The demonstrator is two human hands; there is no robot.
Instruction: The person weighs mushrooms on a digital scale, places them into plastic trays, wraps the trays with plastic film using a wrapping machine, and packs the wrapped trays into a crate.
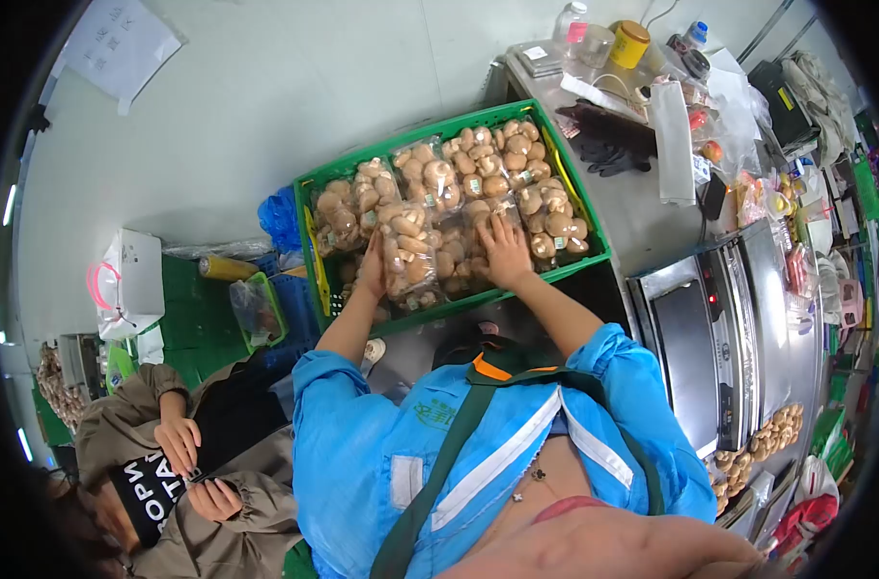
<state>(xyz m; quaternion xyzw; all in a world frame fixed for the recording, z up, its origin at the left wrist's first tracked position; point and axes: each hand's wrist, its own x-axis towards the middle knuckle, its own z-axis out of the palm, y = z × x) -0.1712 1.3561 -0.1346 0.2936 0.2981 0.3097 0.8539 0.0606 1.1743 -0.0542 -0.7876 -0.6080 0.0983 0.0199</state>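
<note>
A green crate [449,311] holds several clear packs of brown-capped mushrooms. My left hand [372,268] is at the left side of one mushroom pack [408,253], its fingers closed along the edge and partly hidden. This pack lies above its neighbours near the crate's front. My right hand [505,253] rests with spread fingers on top of another mushroom pack [485,209], to the right. More packs, some with small labels, fill the back row and the right side of the crate.
A metal table [642,227] to the right bears a scale, jars and dark gloves [608,156]. Nearer stands a wrapping machine [719,328], with loose mushrooms [777,431] beside it. Another person [193,463] is close on my left. A blue bag [280,220] lies behind.
</note>
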